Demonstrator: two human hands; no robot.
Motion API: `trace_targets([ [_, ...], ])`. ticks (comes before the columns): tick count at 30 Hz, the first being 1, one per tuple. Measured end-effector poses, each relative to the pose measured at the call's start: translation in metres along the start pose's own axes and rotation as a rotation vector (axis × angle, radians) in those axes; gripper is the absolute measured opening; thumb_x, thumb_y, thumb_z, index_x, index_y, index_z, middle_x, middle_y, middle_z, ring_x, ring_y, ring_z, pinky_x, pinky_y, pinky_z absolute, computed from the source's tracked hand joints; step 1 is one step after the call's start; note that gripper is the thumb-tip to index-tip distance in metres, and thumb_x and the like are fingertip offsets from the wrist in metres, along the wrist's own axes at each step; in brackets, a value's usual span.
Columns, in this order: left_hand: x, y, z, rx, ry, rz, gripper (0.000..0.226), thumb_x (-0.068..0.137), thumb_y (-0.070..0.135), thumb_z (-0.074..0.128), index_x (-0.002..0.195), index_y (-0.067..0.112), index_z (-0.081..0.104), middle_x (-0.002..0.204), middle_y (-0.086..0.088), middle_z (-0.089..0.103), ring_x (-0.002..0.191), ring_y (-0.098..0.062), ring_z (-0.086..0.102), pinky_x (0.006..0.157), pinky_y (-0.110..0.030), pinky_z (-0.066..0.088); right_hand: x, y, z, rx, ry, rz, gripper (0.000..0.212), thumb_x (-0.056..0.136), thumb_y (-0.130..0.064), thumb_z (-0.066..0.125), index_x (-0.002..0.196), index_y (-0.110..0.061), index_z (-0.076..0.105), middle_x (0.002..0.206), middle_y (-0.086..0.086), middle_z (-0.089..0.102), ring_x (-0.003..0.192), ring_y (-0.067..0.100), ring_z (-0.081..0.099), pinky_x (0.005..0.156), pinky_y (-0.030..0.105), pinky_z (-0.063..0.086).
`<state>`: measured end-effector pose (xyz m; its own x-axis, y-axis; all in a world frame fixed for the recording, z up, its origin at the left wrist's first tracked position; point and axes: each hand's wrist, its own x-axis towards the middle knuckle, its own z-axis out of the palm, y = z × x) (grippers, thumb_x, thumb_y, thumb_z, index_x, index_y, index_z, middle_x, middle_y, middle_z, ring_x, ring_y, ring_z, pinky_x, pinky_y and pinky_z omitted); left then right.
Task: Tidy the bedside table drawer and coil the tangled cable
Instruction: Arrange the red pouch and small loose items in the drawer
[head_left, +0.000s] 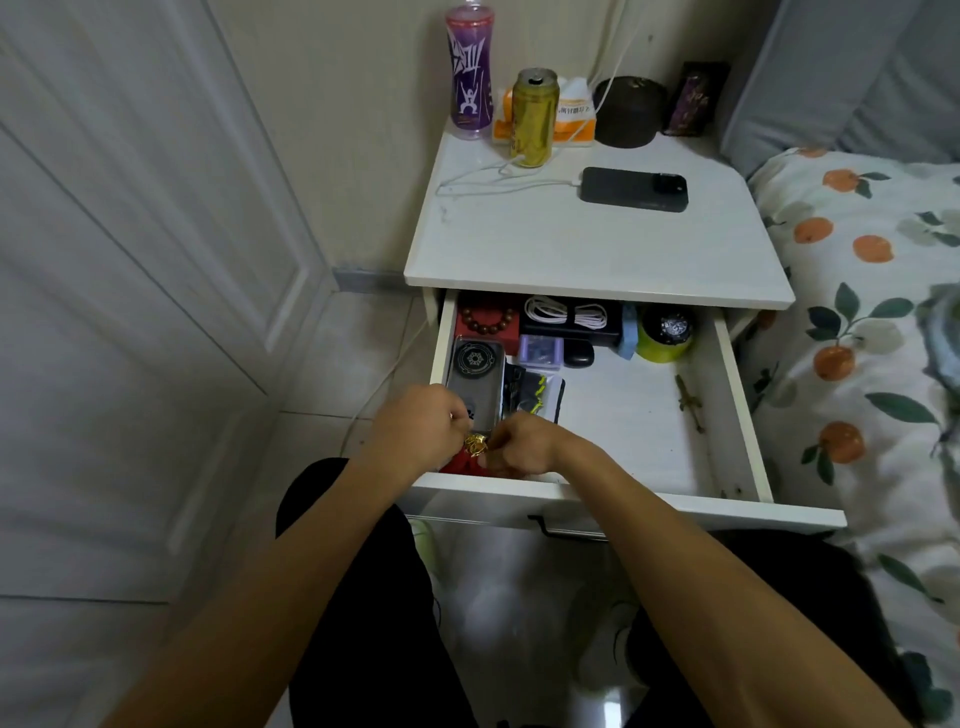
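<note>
- The coiled white cable lies on a black box at the back of the open drawer, well apart from both hands.
- At the drawer's front left corner, the left hand and right hand meet, fingers curled, pinching a small gold ornament over something red.
- Just behind the hands lies a dark phone case; a bead bracelet rests on a red box further back.
- A yellow-green round object sits back right.
- On the bedside table: a phone on a charging cord, a gold can, a purple bottle.
</note>
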<state>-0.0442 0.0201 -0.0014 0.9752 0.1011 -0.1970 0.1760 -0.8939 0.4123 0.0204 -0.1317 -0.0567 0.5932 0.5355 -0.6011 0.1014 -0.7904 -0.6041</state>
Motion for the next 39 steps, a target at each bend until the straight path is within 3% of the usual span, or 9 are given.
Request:
trace_targets([
  [2, -0.001, 0.003, 0.001, 0.0, 0.055, -0.046, 0.017, 0.087, 0.023, 0.061, 0.081, 0.02, 0.076, 0.084, 0.0, 0.072, 0.077, -0.019, 0.065, 0.072, -0.034, 0.056, -0.001, -0.004, 0.0, 0.232, -0.034, 0.038, 0.016, 0.092, -0.015, 0.065, 0.098, -0.001, 0.068, 0.08, 0.01, 0.068, 0.071, 0.019, 0.066, 0.08, 0.035, 0.058],
  [5, -0.004, 0.004, 0.001, -0.032, 0.122, -0.105, 0.016, 0.08, 0.018, 0.059, 0.079, 0.019, 0.075, 0.077, -0.002, 0.07, 0.072, -0.022, 0.064, 0.066, -0.032, 0.056, -0.004, -0.003, -0.003, 0.373, -0.045, 0.082, 0.021, 0.091, -0.002, 0.061, 0.111, 0.005, 0.063, 0.098, 0.026, 0.07, 0.086, 0.029, 0.068, 0.088, 0.041, 0.056],
  [9, -0.006, -0.002, 0.006, 0.029, 0.071, -0.119, 0.017, 0.084, 0.02, 0.057, 0.084, 0.02, 0.074, 0.081, -0.002, 0.071, 0.073, -0.022, 0.064, 0.064, -0.029, 0.053, -0.011, 0.004, -0.008, 0.043, 0.03, 0.065, 0.008, 0.087, -0.009, 0.065, 0.091, -0.006, 0.071, 0.086, 0.012, 0.068, 0.082, 0.025, 0.065, 0.083, 0.036, 0.056],
  [14, -0.007, -0.005, 0.011, -0.197, 0.019, -0.02, 0.017, 0.088, 0.026, 0.065, 0.103, 0.023, 0.072, 0.083, 0.01, 0.066, 0.085, -0.014, 0.065, 0.077, -0.029, 0.054, -0.029, 0.018, -0.011, 0.023, 0.259, 0.045, 0.025, 0.088, -0.016, 0.066, 0.112, -0.01, 0.069, 0.108, 0.008, 0.069, 0.1, 0.024, 0.064, 0.091, 0.033, 0.051],
  [19, -0.015, 0.004, 0.008, -0.411, 0.105, 0.021, 0.012, 0.087, 0.017, 0.068, 0.098, 0.015, 0.074, 0.09, 0.0, 0.072, 0.083, -0.012, 0.066, 0.08, -0.025, 0.053, -0.067, 0.029, -0.022, 0.054, 0.485, -0.036, 0.015, 0.09, -0.016, 0.063, 0.103, -0.014, 0.07, 0.094, 0.001, 0.068, 0.087, 0.016, 0.062, 0.076, 0.021, 0.043],
  [25, -0.037, 0.024, 0.003, -0.384, 0.103, 0.098, 0.01, 0.087, 0.016, 0.067, 0.093, 0.014, 0.075, 0.083, 0.0, 0.072, 0.076, -0.014, 0.065, 0.077, -0.032, 0.056, -0.124, 0.037, -0.03, 0.038, 0.602, -0.075, 0.015, 0.091, -0.015, 0.062, 0.102, -0.013, 0.07, 0.094, 0.001, 0.069, 0.089, 0.015, 0.064, 0.078, 0.021, 0.046],
  [33, -0.066, 0.043, -0.001, -0.356, 0.153, 0.174, 0.013, 0.083, 0.021, 0.069, 0.077, 0.031, 0.072, 0.072, 0.01, 0.071, 0.068, -0.007, 0.064, 0.075, -0.032, 0.056, -0.172, 0.039, -0.016, 0.023, 0.701, -0.133, 0.014, 0.091, -0.019, 0.063, 0.102, -0.015, 0.069, 0.093, 0.0, 0.07, 0.084, 0.011, 0.062, 0.073, 0.02, 0.045],
  [36, -0.08, 0.041, 0.002, -0.32, 0.159, 0.218, 0.007, 0.083, 0.021, 0.071, 0.082, 0.026, 0.074, 0.073, 0.012, 0.069, 0.069, -0.004, 0.062, 0.078, -0.029, 0.055, -0.183, 0.042, -0.006, 0.011, 0.717, -0.142, 0.014, 0.091, -0.021, 0.063, 0.102, -0.015, 0.069, 0.094, 0.0, 0.07, 0.087, 0.013, 0.064, 0.075, 0.02, 0.046],
  [39, -0.086, 0.031, 0.012, -0.168, 0.145, 0.286, 0.015, 0.082, 0.022, 0.074, 0.096, 0.018, 0.075, 0.09, 0.003, 0.069, 0.084, -0.013, 0.063, 0.084, -0.028, 0.05, -0.187, 0.049, 0.005, -0.084, 0.733, -0.114, 0.017, 0.09, -0.022, 0.063, 0.105, -0.015, 0.069, 0.098, 0.0, 0.068, 0.091, 0.015, 0.062, 0.077, 0.023, 0.046],
])
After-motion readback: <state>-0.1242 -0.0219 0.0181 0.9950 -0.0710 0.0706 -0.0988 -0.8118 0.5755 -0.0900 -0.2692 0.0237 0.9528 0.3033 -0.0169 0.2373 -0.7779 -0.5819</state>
